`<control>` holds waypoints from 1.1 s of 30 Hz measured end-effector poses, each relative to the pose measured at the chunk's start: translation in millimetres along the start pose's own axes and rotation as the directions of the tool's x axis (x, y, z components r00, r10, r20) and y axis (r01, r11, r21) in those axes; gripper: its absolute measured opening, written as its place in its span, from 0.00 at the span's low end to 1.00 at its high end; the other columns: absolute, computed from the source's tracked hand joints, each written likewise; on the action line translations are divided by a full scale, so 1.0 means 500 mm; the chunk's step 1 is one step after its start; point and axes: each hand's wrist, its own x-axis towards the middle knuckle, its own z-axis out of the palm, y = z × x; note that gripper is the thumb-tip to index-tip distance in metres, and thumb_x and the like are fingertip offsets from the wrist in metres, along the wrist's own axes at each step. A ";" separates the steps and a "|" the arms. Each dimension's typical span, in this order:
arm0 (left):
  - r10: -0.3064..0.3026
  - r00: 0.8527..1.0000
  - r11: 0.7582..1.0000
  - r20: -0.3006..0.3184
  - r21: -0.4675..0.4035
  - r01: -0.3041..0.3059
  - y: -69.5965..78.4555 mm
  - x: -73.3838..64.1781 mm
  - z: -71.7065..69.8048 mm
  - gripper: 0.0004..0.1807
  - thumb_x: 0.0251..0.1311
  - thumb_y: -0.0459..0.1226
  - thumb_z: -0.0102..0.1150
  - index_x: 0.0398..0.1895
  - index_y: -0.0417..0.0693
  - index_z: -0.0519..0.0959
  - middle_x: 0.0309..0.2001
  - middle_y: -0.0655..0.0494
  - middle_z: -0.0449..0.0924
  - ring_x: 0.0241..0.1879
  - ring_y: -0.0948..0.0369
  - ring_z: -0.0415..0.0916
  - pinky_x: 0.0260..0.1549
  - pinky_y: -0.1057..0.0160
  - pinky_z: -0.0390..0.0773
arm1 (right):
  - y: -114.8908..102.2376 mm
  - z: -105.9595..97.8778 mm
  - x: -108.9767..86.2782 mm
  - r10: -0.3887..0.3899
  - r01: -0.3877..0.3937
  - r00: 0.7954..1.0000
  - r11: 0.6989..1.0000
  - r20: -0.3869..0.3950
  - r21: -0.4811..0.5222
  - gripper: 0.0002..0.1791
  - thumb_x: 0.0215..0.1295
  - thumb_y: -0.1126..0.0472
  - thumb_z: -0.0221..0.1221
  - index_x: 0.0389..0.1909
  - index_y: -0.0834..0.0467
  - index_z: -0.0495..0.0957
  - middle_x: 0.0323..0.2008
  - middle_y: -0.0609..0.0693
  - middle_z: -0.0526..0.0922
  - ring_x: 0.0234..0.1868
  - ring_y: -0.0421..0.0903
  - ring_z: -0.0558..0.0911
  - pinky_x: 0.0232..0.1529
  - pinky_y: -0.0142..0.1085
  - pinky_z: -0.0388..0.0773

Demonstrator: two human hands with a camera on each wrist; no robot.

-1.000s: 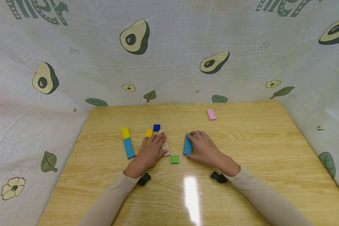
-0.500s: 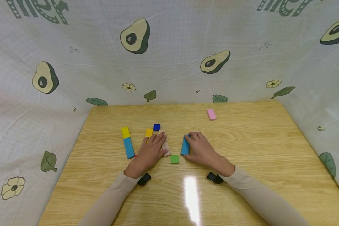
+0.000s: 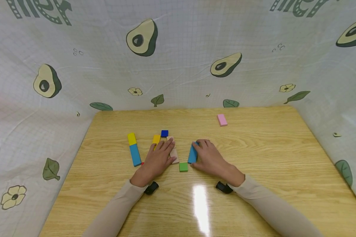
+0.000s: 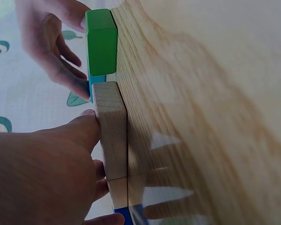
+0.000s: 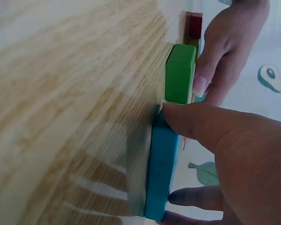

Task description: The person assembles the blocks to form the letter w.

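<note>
My left hand rests with spread fingers over a group of blocks, fingertips and thumb on a row of plain wooden blocks. An orange block shows past its fingers; the rest of the group lies hidden under the palm. My right hand holds a long light-blue block by its ends, thumb at the near end and fingers at the far one. The block lies on the table, slightly tilted to the right at its far end. A green block sits between the wooden row and the right thumb.
Left of the hands, a yellow block and another light-blue block form a line. A dark-blue cube stands behind the wooden row. Farther back lies a pink block. A printed cloth hangs behind the table.
The right hand has slid the light-blue block left, toward the green block and wooden row. The left hand has stayed in place.
</note>
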 end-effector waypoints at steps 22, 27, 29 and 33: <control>0.012 1.000 1.000 -0.005 0.005 -0.012 -0.001 -0.001 0.000 0.35 0.81 0.50 0.53 0.83 0.43 0.63 0.83 0.47 0.57 0.77 0.43 0.60 0.72 0.34 0.60 | 0.174 -0.068 0.028 0.204 -0.195 0.977 0.972 -0.054 0.133 0.37 0.74 0.56 0.66 0.74 0.73 0.67 0.73 0.73 0.67 0.73 0.72 0.66 0.71 0.67 0.63; 0.016 1.000 1.000 -0.008 0.000 -0.016 -0.001 -0.001 -0.001 0.35 0.81 0.49 0.53 0.82 0.43 0.63 0.83 0.47 0.58 0.77 0.42 0.60 0.71 0.34 0.60 | 0.229 -0.071 0.032 0.223 -0.213 0.973 0.968 -0.067 0.135 0.36 0.73 0.58 0.66 0.73 0.74 0.68 0.74 0.74 0.65 0.73 0.74 0.65 0.72 0.68 0.60; 0.017 1.000 1.000 -0.009 -0.002 -0.017 -0.002 0.000 -0.001 0.35 0.81 0.49 0.53 0.82 0.43 0.63 0.83 0.47 0.57 0.77 0.42 0.60 0.71 0.34 0.60 | 0.246 -0.071 0.033 0.223 -0.212 0.973 0.968 -0.066 0.137 0.35 0.73 0.58 0.66 0.73 0.74 0.68 0.75 0.74 0.65 0.74 0.74 0.64 0.72 0.69 0.60; 0.012 1.000 1.000 0.000 -0.011 -0.012 -0.001 0.000 -0.001 0.35 0.81 0.49 0.53 0.83 0.43 0.62 0.83 0.47 0.57 0.77 0.42 0.60 0.71 0.34 0.60 | 0.266 -0.072 0.037 0.221 -0.212 0.974 0.967 -0.050 0.138 0.36 0.73 0.59 0.66 0.74 0.74 0.66 0.76 0.73 0.63 0.74 0.74 0.63 0.72 0.69 0.59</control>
